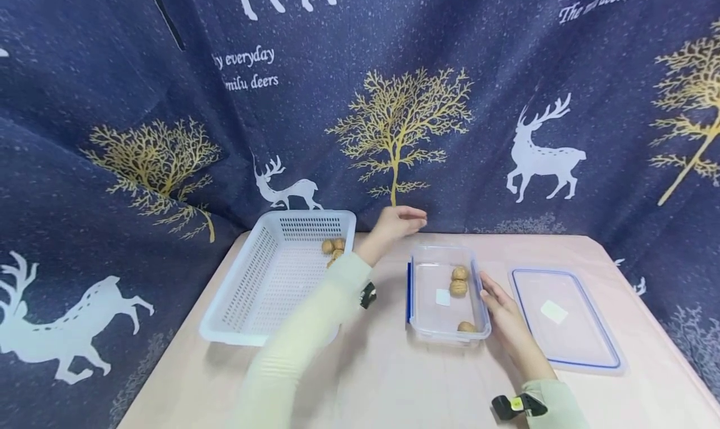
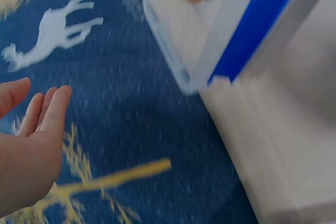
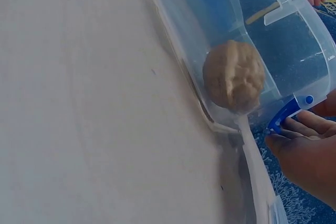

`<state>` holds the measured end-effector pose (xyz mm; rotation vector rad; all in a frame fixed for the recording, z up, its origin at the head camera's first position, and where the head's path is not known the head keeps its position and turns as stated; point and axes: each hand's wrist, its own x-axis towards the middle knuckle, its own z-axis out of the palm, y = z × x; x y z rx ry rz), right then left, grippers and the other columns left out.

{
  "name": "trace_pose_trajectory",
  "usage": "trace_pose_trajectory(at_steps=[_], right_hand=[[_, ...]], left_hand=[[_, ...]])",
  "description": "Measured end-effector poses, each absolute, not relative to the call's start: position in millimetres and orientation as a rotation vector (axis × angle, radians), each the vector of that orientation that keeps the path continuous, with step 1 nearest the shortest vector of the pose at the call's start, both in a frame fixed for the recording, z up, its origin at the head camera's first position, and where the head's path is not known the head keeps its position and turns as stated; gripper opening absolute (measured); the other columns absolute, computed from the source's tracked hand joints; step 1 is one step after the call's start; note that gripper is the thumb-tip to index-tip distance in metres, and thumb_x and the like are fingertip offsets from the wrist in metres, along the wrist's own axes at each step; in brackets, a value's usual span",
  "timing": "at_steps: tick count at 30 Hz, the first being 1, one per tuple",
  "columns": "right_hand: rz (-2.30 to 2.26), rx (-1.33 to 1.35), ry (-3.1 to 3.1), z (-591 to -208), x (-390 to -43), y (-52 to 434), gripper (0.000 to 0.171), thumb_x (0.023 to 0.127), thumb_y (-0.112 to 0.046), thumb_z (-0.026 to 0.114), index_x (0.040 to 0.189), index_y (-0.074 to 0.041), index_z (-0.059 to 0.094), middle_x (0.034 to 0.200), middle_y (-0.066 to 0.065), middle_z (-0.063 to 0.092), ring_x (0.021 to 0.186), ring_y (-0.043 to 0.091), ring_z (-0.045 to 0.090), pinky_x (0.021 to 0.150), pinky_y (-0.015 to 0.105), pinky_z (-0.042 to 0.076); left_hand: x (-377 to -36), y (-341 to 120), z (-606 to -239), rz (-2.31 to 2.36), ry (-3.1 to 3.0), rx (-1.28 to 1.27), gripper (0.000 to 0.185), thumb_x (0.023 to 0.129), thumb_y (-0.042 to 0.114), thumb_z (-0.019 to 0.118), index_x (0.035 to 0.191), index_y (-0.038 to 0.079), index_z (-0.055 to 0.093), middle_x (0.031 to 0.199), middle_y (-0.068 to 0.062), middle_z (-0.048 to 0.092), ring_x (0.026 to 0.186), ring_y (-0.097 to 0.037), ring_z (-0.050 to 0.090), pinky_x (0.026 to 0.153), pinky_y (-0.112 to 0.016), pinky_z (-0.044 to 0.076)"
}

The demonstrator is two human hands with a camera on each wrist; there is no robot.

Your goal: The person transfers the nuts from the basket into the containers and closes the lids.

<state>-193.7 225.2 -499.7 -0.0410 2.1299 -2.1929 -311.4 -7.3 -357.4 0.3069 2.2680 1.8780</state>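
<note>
My left hand (image 1: 396, 224) is raised between the white basket (image 1: 225, 291) and the clear lidded-type box (image 1: 448, 336). Its fingers (image 2: 52, 111) are extended, the thumb stands apart, and nothing is in it. Three walnuts show in the box: two together, one of them this walnut (image 1: 458, 287), and a separate walnut (image 3: 233, 75) at the near end. Along the box's right side lies my right hand (image 1: 509, 323), fingers outstretched against the outer wall by a blue-edged latch (image 3: 286, 115). Several walnuts (image 1: 328, 246) sit at the basket's far right, partly hidden by my left sleeve.
A clear lid (image 1: 585, 329) with a blue seal lies flat on the pink-covered table (image 1: 388, 379), right of the box. Behind the table hangs a dark blue cloth (image 1: 484, 166) printed with deer and trees. The basket occupies the table's left side.
</note>
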Motion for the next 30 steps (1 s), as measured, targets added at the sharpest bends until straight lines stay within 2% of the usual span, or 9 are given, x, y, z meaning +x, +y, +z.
trace_pose_trajectory(at_steps=[10, 15, 20, 24, 30], right_hand=[[-2.157, -0.023, 2.167, -499.6, -191.4, 226.8, 0.056, 0.105, -0.017, 0.034, 0.153, -0.005, 0.009, 0.16, 0.016, 0.002, 0.145, 0.035, 0.001, 0.117, 0.05, 0.005], [-2.163, -0.012, 2.158, -498.5, -191.4, 229.1, 0.056, 0.105, -0.017, 0.035, 0.154, -0.006, 0.009, 0.16, 0.016, 0.003, 0.145, 0.037, 0.002, 0.117, 0.053, 0.005], [-2.153, -0.029, 2.171, -497.6, -193.2, 229.6, 0.056, 0.105, -0.019, 0.035, 0.154, -0.006, 0.01, 0.16, 0.016, 0.004, 0.145, 0.037, 0.003, 0.117, 0.052, 0.006], [-2.154, -0.035, 2.163, -497.0, -193.8, 229.7, 0.056, 0.105, -0.017, 0.034, 0.154, -0.006, 0.009, 0.16, 0.017, 0.002, 0.145, 0.037, 0.002, 0.117, 0.052, 0.006], [-2.171, -0.028, 2.124, -499.2, -194.2, 228.8, 0.056, 0.105, -0.016, 0.035, 0.153, -0.004, 0.009, 0.16, 0.017, 0.002, 0.145, 0.037, 0.001, 0.117, 0.052, 0.005]], left_hand=[[-339.0, -68.4, -350.2, 2.134, 2.052, 0.108, 0.035, 0.091, -0.001, 0.062, 0.125, -0.009, 0.058, 0.125, -0.022, 0.061, 0.117, -0.03, 0.058, 0.099, -0.033, 0.048], [-345.4, -101.1, -353.2, 2.198, 2.045, 0.112, 0.037, 0.093, -0.001, 0.06, 0.128, -0.01, 0.054, 0.129, -0.027, 0.056, 0.118, -0.031, 0.057, 0.099, -0.031, 0.048], [-354.3, -133.8, -364.3, 2.253, 2.034, 0.035, 0.037, 0.093, -0.001, 0.059, 0.128, -0.009, 0.054, 0.131, -0.026, 0.055, 0.12, -0.03, 0.056, 0.097, -0.027, 0.049], [-358.7, -152.4, -374.0, 2.295, 2.017, -0.031, 0.039, 0.094, -0.002, 0.058, 0.131, -0.01, 0.051, 0.136, -0.028, 0.048, 0.126, -0.034, 0.049, 0.102, -0.03, 0.045], [-361.2, -170.5, -391.7, 2.198, 2.134, -0.133, 0.041, 0.095, 0.004, 0.058, 0.134, -0.004, 0.052, 0.137, -0.021, 0.051, 0.126, -0.027, 0.051, 0.104, -0.029, 0.043]])
